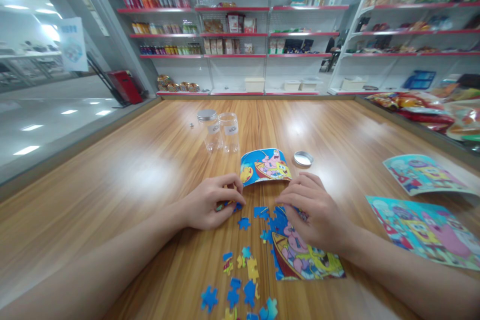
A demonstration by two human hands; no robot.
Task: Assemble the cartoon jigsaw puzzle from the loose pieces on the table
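Observation:
A partly assembled cartoon jigsaw puzzle [305, 260] lies on the wooden table [131, 180] in front of me. My right hand [315, 212] rests on its upper left part, fingers curled down onto the pieces. My left hand [212, 202] is closed in a pinch on blue puzzle pieces [228, 205] just left of the puzzle. Several loose blue and yellow pieces [240, 280] lie scattered near the front edge. A curled reference picture [265, 166] of the same cartoon stands just beyond my hands.
Two clear jars [223, 132] stand behind the picture, one capped; a loose metal lid [303, 159] lies to the right. Two more cartoon sheets [427, 227] lie at the right. Snack packets [431, 110] line the right edge. Store shelves [232, 35] fill the back.

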